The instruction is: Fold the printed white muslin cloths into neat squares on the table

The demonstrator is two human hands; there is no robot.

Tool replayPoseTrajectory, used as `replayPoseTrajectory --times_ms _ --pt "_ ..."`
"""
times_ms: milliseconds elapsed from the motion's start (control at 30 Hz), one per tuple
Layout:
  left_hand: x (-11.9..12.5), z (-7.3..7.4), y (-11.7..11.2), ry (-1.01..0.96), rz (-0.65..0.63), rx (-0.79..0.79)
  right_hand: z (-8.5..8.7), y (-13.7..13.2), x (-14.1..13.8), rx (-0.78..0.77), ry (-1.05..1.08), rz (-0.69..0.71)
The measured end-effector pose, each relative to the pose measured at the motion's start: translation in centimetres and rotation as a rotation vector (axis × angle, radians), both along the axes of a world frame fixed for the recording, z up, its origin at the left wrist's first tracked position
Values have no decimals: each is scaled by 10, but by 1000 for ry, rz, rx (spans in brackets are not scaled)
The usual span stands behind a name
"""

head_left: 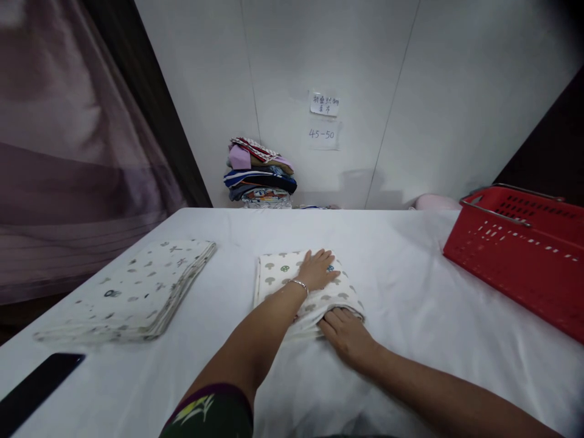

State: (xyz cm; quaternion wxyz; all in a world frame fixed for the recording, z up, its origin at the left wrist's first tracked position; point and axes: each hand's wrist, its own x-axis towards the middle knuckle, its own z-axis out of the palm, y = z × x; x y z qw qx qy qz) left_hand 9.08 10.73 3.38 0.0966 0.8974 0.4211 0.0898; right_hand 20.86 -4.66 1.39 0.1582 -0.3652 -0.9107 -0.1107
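Observation:
A white folded cloth (278, 267) printed with grey mushrooms and a few coloured ones lies on the white-covered table in front of me. My left hand (316, 272), with a silver bracelet at its wrist, presses flat on its upper face, fingers spread. At the near right corner, my right hand (347, 334) reaches in under the raised top layer. Its fingers look stretched out, though their tips are hidden by the fabric. To the left rests a larger folded white cloth (137, 283) with small dark and grey prints, apart from both hands.
A red plastic basket (515, 255) with metal handles stands at the right. A black phone-like slab (36, 389) lies at the near left. Behind the table's far edge is a stack of folded fabrics (260, 173). Handwritten paper notes (324, 134) hang on the wall; a curtain (68, 152) hangs left.

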Motion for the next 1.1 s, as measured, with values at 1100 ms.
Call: replayPoseTrajectory --times_ms 1100 --pt "-126 29 -84 6 137 -161 8 -4 -11 -14 -61 -18"
